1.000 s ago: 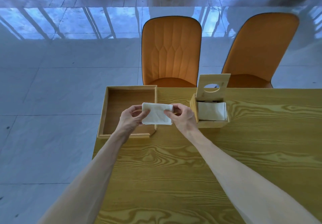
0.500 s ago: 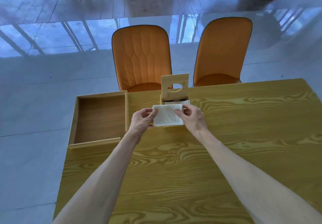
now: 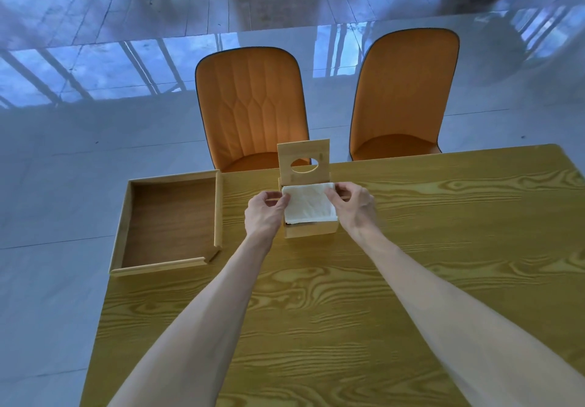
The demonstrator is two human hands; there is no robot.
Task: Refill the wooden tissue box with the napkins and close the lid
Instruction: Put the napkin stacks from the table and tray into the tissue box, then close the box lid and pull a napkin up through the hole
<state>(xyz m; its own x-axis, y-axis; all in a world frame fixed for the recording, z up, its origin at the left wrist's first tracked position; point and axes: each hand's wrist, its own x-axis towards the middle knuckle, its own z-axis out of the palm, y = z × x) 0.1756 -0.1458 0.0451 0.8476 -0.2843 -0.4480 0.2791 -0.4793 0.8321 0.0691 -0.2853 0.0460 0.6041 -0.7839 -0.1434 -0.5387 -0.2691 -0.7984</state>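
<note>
A small wooden tissue box (image 3: 311, 231) stands near the far edge of the wooden table (image 3: 348, 295). Its lid (image 3: 303, 161), with an oval hole, is hinged up and stands upright at the back. A folded white napkin stack (image 3: 307, 204) lies across the box's open top. My left hand (image 3: 266, 213) pinches its left edge and my right hand (image 3: 353, 205) pinches its right edge. The box's inside is hidden under the napkins.
A shallow wooden tray (image 3: 218, 210) sits at the table's far left corner, overhanging the edge, with nothing in it. Two orange chairs (image 3: 251, 105) (image 3: 403, 90) stand behind the table on a glossy tiled floor.
Both hands carried the napkin stack from over the tray rightward to the tissue box and lowered it onto the open top. The camera view shifted as well.
</note>
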